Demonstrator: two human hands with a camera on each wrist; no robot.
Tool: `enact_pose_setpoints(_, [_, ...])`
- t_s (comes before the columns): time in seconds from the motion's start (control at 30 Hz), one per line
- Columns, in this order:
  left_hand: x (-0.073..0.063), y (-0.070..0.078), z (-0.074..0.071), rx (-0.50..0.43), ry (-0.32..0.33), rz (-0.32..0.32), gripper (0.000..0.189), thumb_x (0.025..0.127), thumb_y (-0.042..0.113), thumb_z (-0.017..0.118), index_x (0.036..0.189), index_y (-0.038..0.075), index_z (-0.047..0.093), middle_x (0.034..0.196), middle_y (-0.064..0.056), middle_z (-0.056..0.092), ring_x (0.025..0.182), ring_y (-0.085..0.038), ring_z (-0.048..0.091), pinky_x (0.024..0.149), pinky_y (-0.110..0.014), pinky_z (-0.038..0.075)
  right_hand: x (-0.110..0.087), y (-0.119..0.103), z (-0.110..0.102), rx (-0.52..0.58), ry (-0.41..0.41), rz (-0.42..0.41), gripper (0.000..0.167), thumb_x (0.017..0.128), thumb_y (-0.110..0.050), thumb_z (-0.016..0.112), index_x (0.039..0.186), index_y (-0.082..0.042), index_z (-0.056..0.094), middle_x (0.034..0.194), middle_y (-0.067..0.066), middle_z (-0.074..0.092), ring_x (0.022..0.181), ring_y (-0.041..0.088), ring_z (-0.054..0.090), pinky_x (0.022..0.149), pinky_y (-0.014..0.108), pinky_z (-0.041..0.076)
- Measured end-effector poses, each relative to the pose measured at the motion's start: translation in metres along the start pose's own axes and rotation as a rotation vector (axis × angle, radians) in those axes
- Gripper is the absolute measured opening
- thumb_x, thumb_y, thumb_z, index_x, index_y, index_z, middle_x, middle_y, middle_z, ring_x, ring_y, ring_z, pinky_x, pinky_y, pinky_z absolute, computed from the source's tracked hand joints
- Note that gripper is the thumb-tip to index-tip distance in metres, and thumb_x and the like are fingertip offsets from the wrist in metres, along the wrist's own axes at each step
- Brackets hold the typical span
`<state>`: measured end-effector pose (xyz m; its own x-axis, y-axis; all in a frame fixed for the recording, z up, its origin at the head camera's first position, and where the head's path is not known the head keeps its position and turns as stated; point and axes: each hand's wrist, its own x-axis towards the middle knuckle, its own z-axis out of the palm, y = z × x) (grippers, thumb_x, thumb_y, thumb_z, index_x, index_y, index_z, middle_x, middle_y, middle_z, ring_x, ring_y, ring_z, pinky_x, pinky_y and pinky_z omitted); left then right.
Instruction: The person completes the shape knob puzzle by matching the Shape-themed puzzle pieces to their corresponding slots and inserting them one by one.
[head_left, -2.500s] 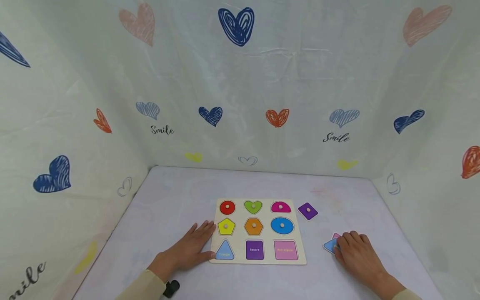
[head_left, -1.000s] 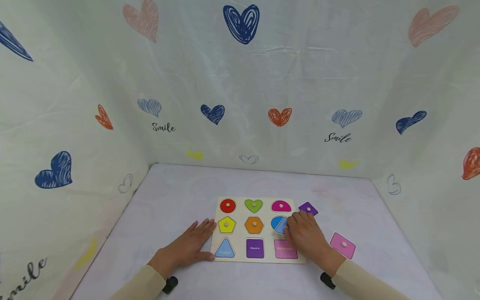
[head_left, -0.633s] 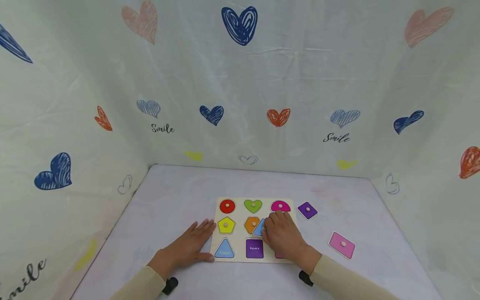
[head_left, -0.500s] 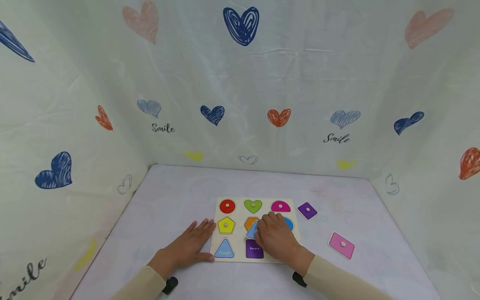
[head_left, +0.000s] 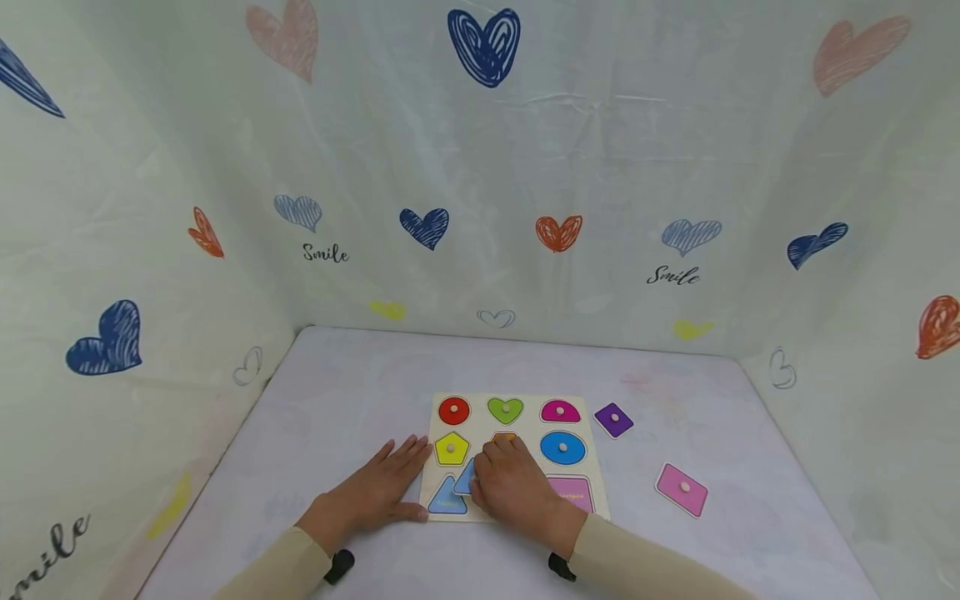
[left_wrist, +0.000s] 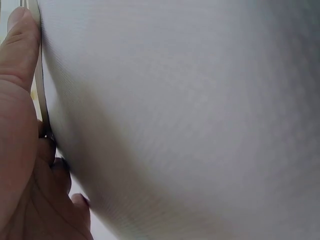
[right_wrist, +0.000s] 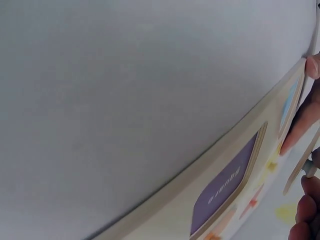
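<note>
A pale wooden shape puzzle board [head_left: 478, 425] lies on the table. My left hand [head_left: 375, 487] rests flat at its left edge with straight fingers, the thumb [left_wrist: 22, 55] at the edge in the left wrist view. My right hand [head_left: 517, 483] pinches a light blue triangle piece [head_left: 465, 477] by its small knob [right_wrist: 309, 169]. That piece is over the board's lower left and overlaps the printed triangle slot [head_left: 446, 502] in the head view. The right hand hides the purple square slot there, but the right wrist view shows this slot [right_wrist: 227, 182].
Knobbed pieces sit in the upper rows: red circle [head_left: 453, 410], green heart [head_left: 506, 410], magenta half circle [head_left: 560, 411], yellow pentagon [head_left: 452, 448], blue oval [head_left: 562, 448]. A purple square piece [head_left: 614, 420] and a pink rectangle piece [head_left: 682, 489] lie right of the board.
My right hand picked up the triangle from beside the pink rectangle and carried it left across the board to the lower left. My left hand stays in place.
</note>
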<state>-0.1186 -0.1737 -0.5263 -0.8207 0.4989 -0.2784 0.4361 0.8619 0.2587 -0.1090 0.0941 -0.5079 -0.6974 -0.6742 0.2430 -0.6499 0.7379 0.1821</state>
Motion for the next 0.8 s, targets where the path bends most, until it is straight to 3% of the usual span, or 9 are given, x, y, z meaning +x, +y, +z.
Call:
enact_pose_setpoints(0.27, [-0.001, -0.001, -0.001, -0.019, 0.003, 0.006, 0.108, 0.087, 0.072, 0.068, 0.168, 0.015, 0.027, 0.176, -0.003, 0.026, 0.164, -0.025, 0.02, 0.133, -0.053, 0.017, 0.011, -0.015, 0.004, 0.022, -0.048, -0.03, 0.038, 0.098, -0.047, 0.072, 0.116, -0.014, 0.074, 0.104, -0.002, 0.071, 0.1, 0.016, 0.059, 0.092, 0.031, 0.055])
enact_pose_setpoints(0.43, [-0.002, 0.0, -0.003, -0.034, -0.003, 0.003, 0.107, 0.087, 0.071, 0.069, 0.168, 0.015, 0.027, 0.176, -0.003, 0.027, 0.164, -0.026, 0.02, 0.133, -0.054, 0.017, 0.016, -0.02, 0.005, 0.02, -0.056, -0.047, 0.038, 0.099, -0.047, 0.071, 0.117, -0.014, 0.074, 0.107, -0.002, 0.072, 0.102, 0.016, 0.06, 0.095, 0.032, 0.055])
enact_pose_setpoints(0.8, [-0.002, -0.002, -0.002, -0.032, 0.004, 0.021, 0.106, 0.088, 0.072, 0.067, 0.168, 0.013, 0.029, 0.175, -0.005, 0.028, 0.163, -0.026, 0.022, 0.133, -0.054, 0.018, 0.02, -0.028, 0.012, -0.009, -0.066, -0.076, 0.038, 0.099, -0.047, 0.071, 0.117, -0.013, 0.074, 0.103, -0.003, 0.072, 0.097, 0.014, 0.058, 0.087, 0.028, 0.053])
